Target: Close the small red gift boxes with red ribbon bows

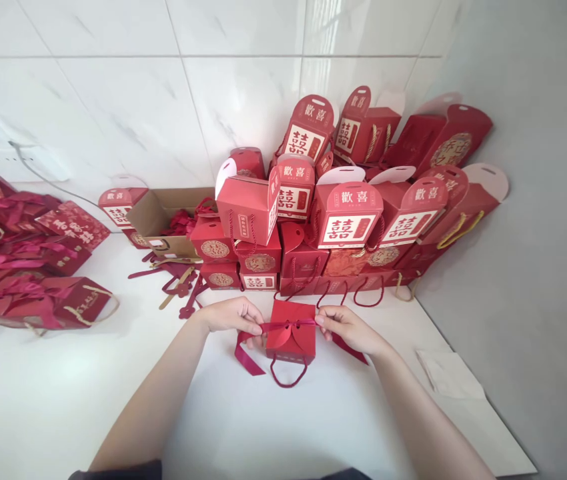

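A small red gift box (291,349) with a dark red cord handle stands on the white table in front of me. Its curved top flaps are folded together, and a magenta ribbon (249,360) runs across them through two small holes. On the left side of the box, my left hand (236,319) pinches one part of the ribbon, its tail hanging down to the table. At the right edge, my right hand (346,328) grips the ribbon between thumb and fingers, with the other tail trailing below it. The ribbon is stretched between both hands.
Red gift boxes (348,213) are stacked against the tiled wall. A cardboard box (163,247) holds ribbons, with loose straps (181,287) before it. Beribboned boxes (81,300) lie at the left. A grey panel (528,267) borders the right; a white packet (451,375) lies near it.
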`<action>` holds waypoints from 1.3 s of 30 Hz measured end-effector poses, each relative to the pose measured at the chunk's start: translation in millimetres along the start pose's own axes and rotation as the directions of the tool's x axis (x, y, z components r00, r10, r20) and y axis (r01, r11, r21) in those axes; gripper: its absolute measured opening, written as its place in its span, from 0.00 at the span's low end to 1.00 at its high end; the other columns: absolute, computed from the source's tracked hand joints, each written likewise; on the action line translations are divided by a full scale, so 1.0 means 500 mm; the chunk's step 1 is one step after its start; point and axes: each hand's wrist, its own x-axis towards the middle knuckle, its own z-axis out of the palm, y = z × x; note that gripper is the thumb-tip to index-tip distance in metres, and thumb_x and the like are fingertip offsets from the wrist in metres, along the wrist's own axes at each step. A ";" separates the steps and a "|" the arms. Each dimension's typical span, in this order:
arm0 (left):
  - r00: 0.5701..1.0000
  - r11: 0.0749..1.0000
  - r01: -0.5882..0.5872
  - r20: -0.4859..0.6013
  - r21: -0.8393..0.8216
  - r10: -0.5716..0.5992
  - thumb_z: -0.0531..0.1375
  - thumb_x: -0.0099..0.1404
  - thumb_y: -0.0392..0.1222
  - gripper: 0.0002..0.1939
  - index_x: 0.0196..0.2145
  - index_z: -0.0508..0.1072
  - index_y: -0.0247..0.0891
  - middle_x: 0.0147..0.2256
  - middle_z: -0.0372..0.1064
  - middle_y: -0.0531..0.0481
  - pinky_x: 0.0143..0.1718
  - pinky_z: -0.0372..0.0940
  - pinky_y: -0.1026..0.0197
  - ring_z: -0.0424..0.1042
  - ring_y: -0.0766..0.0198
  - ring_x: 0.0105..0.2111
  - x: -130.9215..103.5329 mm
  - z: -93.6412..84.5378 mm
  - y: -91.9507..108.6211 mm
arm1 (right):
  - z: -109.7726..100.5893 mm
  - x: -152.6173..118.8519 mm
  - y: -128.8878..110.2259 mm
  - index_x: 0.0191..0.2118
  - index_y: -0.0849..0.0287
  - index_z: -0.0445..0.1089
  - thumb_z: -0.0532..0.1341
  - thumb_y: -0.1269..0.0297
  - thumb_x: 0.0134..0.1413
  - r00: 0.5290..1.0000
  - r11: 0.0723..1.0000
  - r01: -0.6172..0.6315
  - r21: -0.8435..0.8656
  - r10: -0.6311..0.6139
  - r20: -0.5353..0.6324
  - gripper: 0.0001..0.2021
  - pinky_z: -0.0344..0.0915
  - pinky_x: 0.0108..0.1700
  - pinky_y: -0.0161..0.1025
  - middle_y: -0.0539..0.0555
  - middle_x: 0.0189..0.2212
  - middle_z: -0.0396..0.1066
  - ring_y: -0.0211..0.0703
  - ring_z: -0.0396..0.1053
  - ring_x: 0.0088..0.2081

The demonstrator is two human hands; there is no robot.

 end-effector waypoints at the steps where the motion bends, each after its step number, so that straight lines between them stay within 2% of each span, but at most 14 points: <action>1: 1.000 1.000 -0.010 0.012 -0.017 0.010 0.65 0.60 0.43 0.10 0.34 0.78 0.33 0.29 0.78 0.45 0.30 0.70 0.65 0.76 0.64 0.26 0.000 -0.003 -0.004 | 0.001 0.001 0.002 0.25 0.60 0.62 0.57 0.49 0.60 1.000 1.000 0.005 -0.006 -0.005 -0.002 0.20 0.54 0.34 0.36 0.48 0.22 0.65 0.36 0.60 0.26; 7: 0.996 0.988 -0.069 0.055 -0.136 0.077 0.66 0.58 0.44 0.11 0.30 0.78 0.31 0.26 0.77 0.44 0.27 0.69 0.64 0.75 0.63 0.24 0.031 -0.010 -0.054 | 0.003 0.010 0.014 0.25 0.60 0.64 0.57 0.50 0.60 0.998 0.998 0.068 0.007 -0.068 -0.019 0.19 0.54 0.35 0.36 0.48 0.23 0.64 0.37 0.60 0.28; 11: 0.992 0.972 -0.113 0.039 -0.205 0.123 0.69 0.54 0.47 0.14 0.28 0.78 0.31 0.24 0.76 0.44 0.28 0.68 0.64 0.74 0.63 0.24 0.054 -0.007 -0.090 | 0.007 0.016 0.021 0.26 0.60 0.64 0.58 0.50 0.60 0.995 0.995 0.095 0.034 -0.093 -0.041 0.19 0.54 0.37 0.36 0.48 0.25 0.63 0.37 0.59 0.30; 15: 0.989 0.960 -0.148 -0.005 -0.236 0.151 0.70 0.53 0.45 0.13 0.29 0.79 0.30 0.26 0.77 0.44 0.30 0.67 0.66 0.75 0.64 0.26 0.058 -0.004 -0.105 | 0.014 0.024 0.031 0.25 0.59 0.63 0.58 0.49 0.59 0.993 0.991 0.108 0.079 -0.103 -0.062 0.19 0.56 0.39 0.36 0.49 0.25 0.64 0.38 0.60 0.31; 20: 0.983 0.946 -0.184 -0.044 -0.265 0.179 0.70 0.53 0.43 0.11 0.29 0.79 0.31 0.28 0.78 0.44 0.32 0.68 0.67 0.75 0.65 0.27 0.052 -0.002 -0.107 | 0.021 0.029 0.037 0.25 0.59 0.65 0.56 0.47 0.60 0.990 0.986 0.116 0.118 -0.105 -0.097 0.20 0.58 0.41 0.37 0.50 0.26 0.67 0.40 0.63 0.32; 24: 0.985 0.951 -0.155 0.037 -0.268 0.171 0.69 0.51 0.53 0.20 0.29 0.78 0.30 0.27 0.77 0.40 0.28 0.69 0.63 0.75 0.61 0.24 0.048 0.002 -0.098 | 0.026 0.026 0.036 0.26 0.60 0.68 0.51 0.45 0.63 0.992 0.990 0.089 0.109 -0.079 -0.093 0.25 0.58 0.37 0.37 0.52 0.24 0.68 0.39 0.64 0.29; 27: 0.983 0.960 -0.130 0.094 -0.246 0.157 0.67 0.50 0.60 0.26 0.27 0.78 0.28 0.25 0.77 0.38 0.24 0.68 0.61 0.74 0.59 0.21 0.050 0.007 -0.090 | 0.030 0.023 0.031 0.25 0.60 0.67 0.55 0.46 0.60 0.993 0.992 0.084 0.093 -0.076 -0.089 0.23 0.57 0.36 0.36 0.50 0.24 0.67 0.38 0.63 0.28; 30: 0.985 0.961 -0.152 0.044 -0.230 0.167 0.66 0.55 0.56 0.22 0.26 0.78 0.29 0.23 0.76 0.40 0.24 0.68 0.64 0.74 0.61 0.21 0.055 0.011 -0.086 | 0.030 0.020 0.023 0.24 0.60 0.65 0.59 0.47 0.58 0.992 0.994 0.084 0.076 -0.076 -0.105 0.21 0.57 0.35 0.35 0.49 0.23 0.66 0.37 0.62 0.28; 34: 0.984 0.959 -0.175 -0.023 -0.223 0.174 0.66 0.57 0.49 0.16 0.23 0.78 0.31 0.21 0.75 0.43 0.24 0.66 0.67 0.73 0.64 0.20 0.059 0.009 -0.084 | 0.020 0.016 0.014 0.24 0.59 0.65 0.59 0.48 0.58 0.992 0.996 0.069 0.059 -0.062 -0.113 0.20 0.56 0.36 0.36 0.49 0.23 0.65 0.37 0.61 0.28; 39: 0.989 0.965 -0.137 0.031 -0.226 0.148 0.64 0.59 0.50 0.18 0.24 0.80 0.30 0.23 0.76 0.41 0.25 0.67 0.65 0.74 0.62 0.22 0.058 0.001 -0.082 | 0.004 0.016 0.018 0.23 0.59 0.65 0.59 0.46 0.57 0.997 0.999 0.044 0.014 -0.043 -0.068 0.21 0.55 0.34 0.35 0.49 0.22 0.64 0.37 0.59 0.27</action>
